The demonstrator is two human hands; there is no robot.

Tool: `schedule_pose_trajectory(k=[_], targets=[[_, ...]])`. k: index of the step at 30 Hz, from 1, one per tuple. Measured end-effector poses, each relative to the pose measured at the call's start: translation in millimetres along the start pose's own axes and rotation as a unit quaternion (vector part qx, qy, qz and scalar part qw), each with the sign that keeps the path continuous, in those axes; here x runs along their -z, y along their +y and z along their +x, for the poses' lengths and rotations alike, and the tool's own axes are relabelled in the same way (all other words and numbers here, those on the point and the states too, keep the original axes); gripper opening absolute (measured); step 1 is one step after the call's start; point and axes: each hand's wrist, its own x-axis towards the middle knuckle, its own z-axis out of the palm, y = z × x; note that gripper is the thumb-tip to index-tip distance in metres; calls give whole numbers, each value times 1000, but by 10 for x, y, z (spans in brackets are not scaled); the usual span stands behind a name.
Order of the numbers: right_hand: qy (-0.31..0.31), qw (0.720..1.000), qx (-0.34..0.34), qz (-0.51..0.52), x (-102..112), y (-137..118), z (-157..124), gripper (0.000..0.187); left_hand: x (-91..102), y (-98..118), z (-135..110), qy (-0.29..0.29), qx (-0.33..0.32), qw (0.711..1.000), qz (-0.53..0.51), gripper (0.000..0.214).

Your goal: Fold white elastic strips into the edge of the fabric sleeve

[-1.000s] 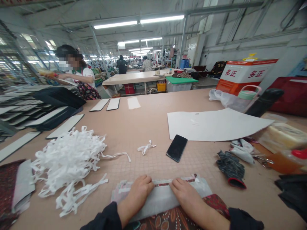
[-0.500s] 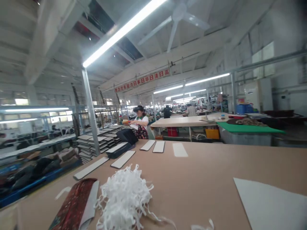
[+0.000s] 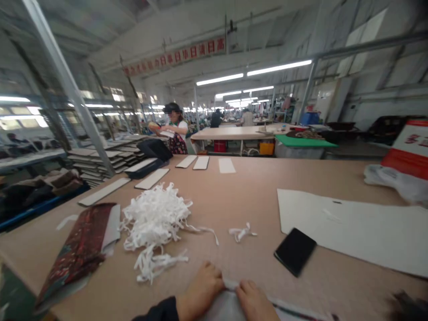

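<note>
Low in the view, my left hand (image 3: pixel 202 290) and my right hand (image 3: pixel 256 303) are side by side at the table's near edge. Both have their fingers curled closed over the top edge of a pale grey, thin sheet (image 3: pixel 222 308), most of which lies below the frame. A dark, patterned edge runs off to the right of my right hand. Ahead of my left hand is a heap of narrow white strips (image 3: pixel 157 216), with a smaller clump (image 3: pixel 155 265) nearer to me. A short bundle of white strips (image 3: pixel 243 232) lies beyond my hands.
A dark red patterned piece (image 3: pixel 78 240) lies at left. At right are a black flat rectangular object (image 3: pixel 296 251) and a large white board (image 3: pixel 361 229). Several white panels (image 3: pixel 152 179) line the far edge. A co-worker (image 3: pixel 175 127) stands beyond the table (image 3: pixel 254 196).
The view has tilted down and swung slightly right. My two hands, the sheet between them and the black rectangular object have come into view. The co-worker stays behind the table.
</note>
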Motion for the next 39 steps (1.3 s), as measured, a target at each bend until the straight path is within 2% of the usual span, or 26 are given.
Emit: schedule_pose_trajectory(k=[2,4,8,12,16,19,22,26,30,33,39], targets=[[-10,999,10,-31,-41,-25,-185,24,-54,56,-66,26,-39,999,23,12],[1,997,31,-65,-15,8,-303,27,-20,32,-102,39,-63,996,39,10],[-5,992,30,-119,157,104,-408,29,93,-49,-147,35,-61,997,42,11],[-70,990,1,-121,250,-53,-230,20,109,-19,-166,40,-59,995,64,10],[-60,994,34,-89,146,-285,-33,20,89,55,-207,55,-62,991,105,9],[-45,993,54,-90,88,-261,-98,20,90,92,-272,53,-44,991,113,6],[-44,993,45,-96,131,-155,-202,20,84,116,-323,49,-24,991,120,11],[-64,993,23,-95,177,-206,-128,18,35,133,-337,49,-5,991,123,17],[-33,995,55,-75,64,-372,26,20,-10,110,-379,37,-2,990,138,16],[-15,996,58,-63,-23,-421,72,14,-10,68,-468,39,-2,987,154,21],[29,996,78,-17,-100,-467,159,32,9,18,-602,101,26,983,153,26]])
